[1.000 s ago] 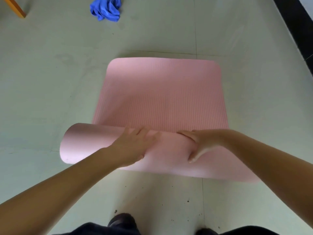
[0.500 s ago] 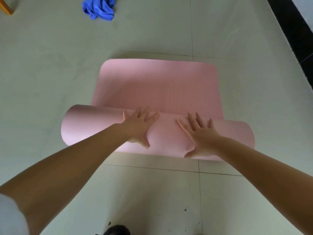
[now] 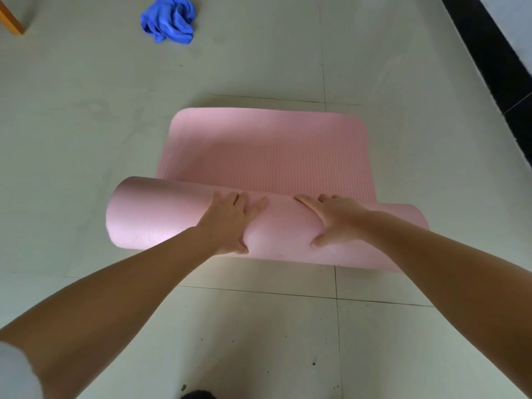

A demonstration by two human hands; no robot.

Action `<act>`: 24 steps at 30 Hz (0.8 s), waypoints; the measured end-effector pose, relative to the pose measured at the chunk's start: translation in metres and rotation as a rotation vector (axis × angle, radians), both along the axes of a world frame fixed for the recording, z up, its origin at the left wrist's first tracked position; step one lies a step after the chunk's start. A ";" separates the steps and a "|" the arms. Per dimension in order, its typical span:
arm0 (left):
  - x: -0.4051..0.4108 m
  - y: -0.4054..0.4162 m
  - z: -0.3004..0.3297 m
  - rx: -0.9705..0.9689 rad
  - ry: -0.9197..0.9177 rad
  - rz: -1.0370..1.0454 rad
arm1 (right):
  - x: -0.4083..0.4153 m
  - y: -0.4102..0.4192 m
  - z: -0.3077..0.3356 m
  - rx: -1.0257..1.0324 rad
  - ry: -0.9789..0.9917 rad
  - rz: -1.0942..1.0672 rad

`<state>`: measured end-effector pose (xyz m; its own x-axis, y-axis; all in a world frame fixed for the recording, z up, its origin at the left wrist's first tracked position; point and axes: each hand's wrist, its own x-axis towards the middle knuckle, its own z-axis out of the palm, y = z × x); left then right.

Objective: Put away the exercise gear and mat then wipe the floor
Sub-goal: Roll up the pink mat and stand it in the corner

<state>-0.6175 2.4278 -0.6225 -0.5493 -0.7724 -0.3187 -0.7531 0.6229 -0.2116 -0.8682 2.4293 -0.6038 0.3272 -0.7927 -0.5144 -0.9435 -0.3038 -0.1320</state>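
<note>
The pale green tiled floor (image 3: 86, 139) fills most of what I see, its thin grout lines crossing under the person's arms, with a few dark specks on the nearest tiles. A dark band (image 3: 489, 53) runs along the floor's far right edge.

On the floor in the middle lies the pink mat (image 3: 264, 151), partly rolled. Its far end is flat, ribbed, with 2 rounded corners; its near part is wound into a thick roll (image 3: 161, 217) that lies crosswise, sticking out past the flat part on the left.

Both bare forearms reach forward onto that roll. The left hand (image 3: 230, 220) lies palm down on top of the roll, fingers fairly straight and pointing toward the flat part, thumb spread down the near side. It presses rather than grasps. The right hand (image 3: 336, 217) sits just beside it, apart from it, also flat on the roll with fingers extended and the thumb lower down toward the person; it too is relaxed and pressing.

Well beyond the mat, at the far left, a crumpled blue cloth (image 3: 168, 20) lies on the floor. A wooden leg (image 3: 11, 20) shows at the top left corner. A dark shoe tip (image 3: 198, 395) peeks in at the bottom edge.
</note>
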 end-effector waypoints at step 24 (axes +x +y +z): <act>0.019 0.035 0.021 0.053 0.290 0.229 | -0.019 0.041 0.010 -0.110 -0.249 -0.343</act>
